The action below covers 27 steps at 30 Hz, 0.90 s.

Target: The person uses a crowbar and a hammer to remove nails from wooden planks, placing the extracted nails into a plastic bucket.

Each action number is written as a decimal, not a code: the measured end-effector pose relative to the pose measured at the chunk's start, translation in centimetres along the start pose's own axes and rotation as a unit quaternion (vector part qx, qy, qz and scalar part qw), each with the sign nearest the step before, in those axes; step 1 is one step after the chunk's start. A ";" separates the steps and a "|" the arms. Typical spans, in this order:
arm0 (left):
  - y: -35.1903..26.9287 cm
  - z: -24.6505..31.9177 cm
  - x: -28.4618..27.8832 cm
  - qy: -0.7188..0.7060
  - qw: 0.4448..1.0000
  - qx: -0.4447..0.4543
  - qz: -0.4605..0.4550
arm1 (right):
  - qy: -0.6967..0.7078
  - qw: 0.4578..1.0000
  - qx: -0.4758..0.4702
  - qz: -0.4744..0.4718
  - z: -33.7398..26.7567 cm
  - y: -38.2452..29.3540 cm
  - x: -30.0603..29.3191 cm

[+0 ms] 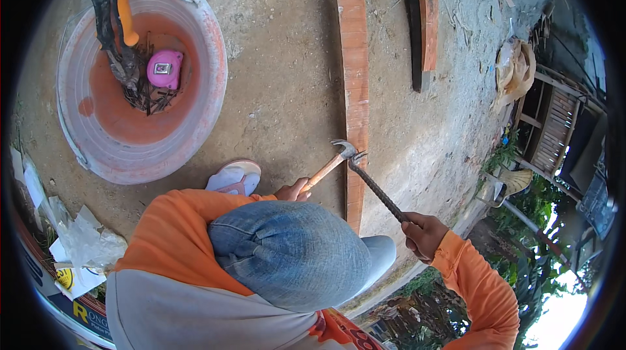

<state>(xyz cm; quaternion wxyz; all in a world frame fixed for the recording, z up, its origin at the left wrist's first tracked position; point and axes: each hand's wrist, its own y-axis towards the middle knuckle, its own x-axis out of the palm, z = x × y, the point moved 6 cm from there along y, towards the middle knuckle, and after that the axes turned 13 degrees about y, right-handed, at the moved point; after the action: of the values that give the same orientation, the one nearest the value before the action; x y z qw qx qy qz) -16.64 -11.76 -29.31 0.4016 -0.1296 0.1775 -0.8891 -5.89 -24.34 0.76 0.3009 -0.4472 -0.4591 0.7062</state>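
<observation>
My left hand grips the wooden handle of a claw hammer. The hammer's metal head is over a long reddish-brown wooden beam, close to its near end. From the right, my right hand holds a ribbed steel bar, like bent rebar, that slants up to the beam. Its curved, forked tip meets or overlaps the hammer head; exact contact between them cannot be told. Any nail under the two tools is too small to make out. My denim-covered knee hides the ground in front of me.
At left stands a plastic bucket holding orange-and-black-handled pliers or cutters, a pink tape measure and several nails. Another wooden piece lies at upper right. Plastic scraps lie lower left. A slatted wooden structure stands far right.
</observation>
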 end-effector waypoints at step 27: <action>1.0 -0.3 4.4 -0.045 0.984 -0.066 0.162 | -0.235 0.949 -0.181 0.105 1.2 0.5 0.1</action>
<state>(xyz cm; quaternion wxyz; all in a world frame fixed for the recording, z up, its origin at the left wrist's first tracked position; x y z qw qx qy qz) -18.92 -15.67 -29.57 0.5381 -0.1651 0.2365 -0.7920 -7.03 -24.94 0.46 0.0224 -0.3613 -0.5871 0.7240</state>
